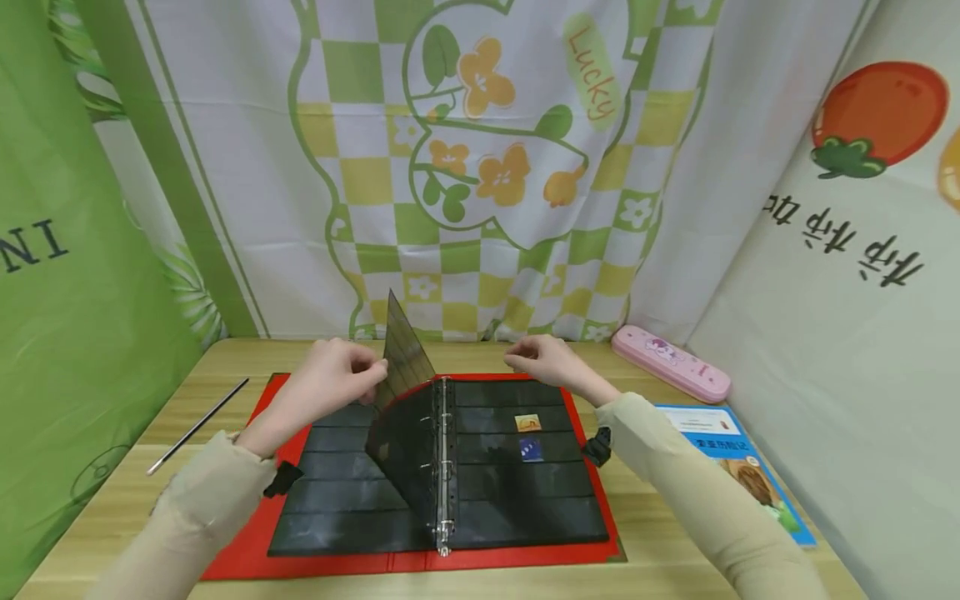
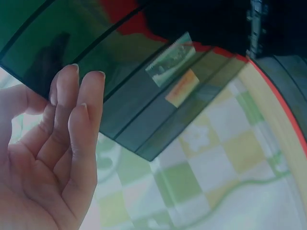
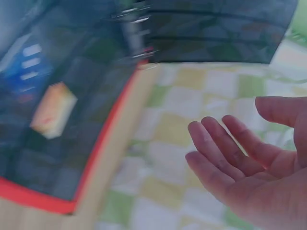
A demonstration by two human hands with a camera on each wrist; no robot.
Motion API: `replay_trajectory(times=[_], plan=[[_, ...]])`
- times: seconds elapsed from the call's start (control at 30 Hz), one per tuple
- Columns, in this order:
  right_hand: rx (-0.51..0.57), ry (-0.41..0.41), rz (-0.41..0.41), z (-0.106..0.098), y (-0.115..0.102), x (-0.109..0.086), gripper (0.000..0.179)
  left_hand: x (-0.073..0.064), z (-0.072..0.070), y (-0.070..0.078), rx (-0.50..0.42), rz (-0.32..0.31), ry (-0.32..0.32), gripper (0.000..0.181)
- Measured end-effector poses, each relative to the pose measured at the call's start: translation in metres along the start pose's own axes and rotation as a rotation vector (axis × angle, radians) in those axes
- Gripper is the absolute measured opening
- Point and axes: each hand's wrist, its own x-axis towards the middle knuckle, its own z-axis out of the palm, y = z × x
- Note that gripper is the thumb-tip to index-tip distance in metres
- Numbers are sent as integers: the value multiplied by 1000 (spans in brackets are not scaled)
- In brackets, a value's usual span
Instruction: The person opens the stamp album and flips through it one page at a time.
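Note:
A red ring-bound stamp album [image 1: 525, 553] lies spread on the table, with black pages divided by strips. My left hand [image 1: 333, 383] pinches the outer edge of a raised page [image 1: 405, 350], which stands tilted up from the metal rings [image 1: 444, 467]. Through this sheet, in the left wrist view, show a greenish stamp [image 2: 171, 60] and an orange-yellow stamp [image 2: 183, 89]. My right hand [image 1: 551, 362] hovers over the far edge of the right page, fingers loosely bent and holding nothing. On that page sit a yellow-orange stamp [image 1: 528, 423] and a blue stamp [image 1: 531, 450].
A thin dark stick [image 1: 198, 425] lies left of the album. At the back right rests a pink pencil case [image 1: 670, 362], and nearer to me a blue-covered book [image 1: 750, 475], partly behind my right sleeve. Patterned curtains [image 1: 465, 250] hang behind the table.

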Motion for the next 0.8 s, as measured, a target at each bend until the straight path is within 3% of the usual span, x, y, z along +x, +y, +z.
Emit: replay_trajectory(times=[0.2,0.37,0.5,0.6,0.7,0.8], plan=[[-21,-23,-9,19,54,-9,37,-23,-10,-34,11,-47,-2,37],[-42,-22,-50,31,84,-15,41,-42,-10,-70,-39,-97,-36,37],[-55,13,-81,35,100,-16,43,-56,-2,-102,-71,-157,-70,37],[-84,48,-107,38,110,-16,43,-64,8,-123,-31,-183,-72,36],[-128,76,-133,41,118,-14,42,-71,18,-138,40,-200,-55,35],[-173,83,-155,44,124,-14,43,-76,27,-148,46,-227,-66,34]])
